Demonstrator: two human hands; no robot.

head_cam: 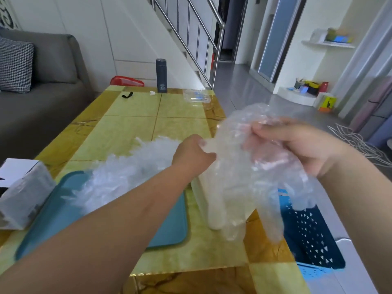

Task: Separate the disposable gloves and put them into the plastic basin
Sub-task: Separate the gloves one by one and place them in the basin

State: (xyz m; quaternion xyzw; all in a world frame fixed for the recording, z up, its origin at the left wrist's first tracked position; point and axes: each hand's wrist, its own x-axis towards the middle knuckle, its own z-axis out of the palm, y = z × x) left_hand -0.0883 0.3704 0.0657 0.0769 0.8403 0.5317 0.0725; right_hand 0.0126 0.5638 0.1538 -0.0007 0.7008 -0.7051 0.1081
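In the head view, our right hand (297, 145) curls round a bunch of clear gloves (231, 183), held up over the edge of the table (131, 128). Our left hand (194, 154) pinches one thin edge of the bunch. We should pull slowly and sideways, so only one glove slips off. We count two hands, one bunch, one heap of gloves (118, 177) in one teal basin (169, 230), and one blue basket (314, 240). We cannot count the gloves in the bunch.

Bright, even daylight — motion blur on hands (191, 154), wide-angle bending at edges.
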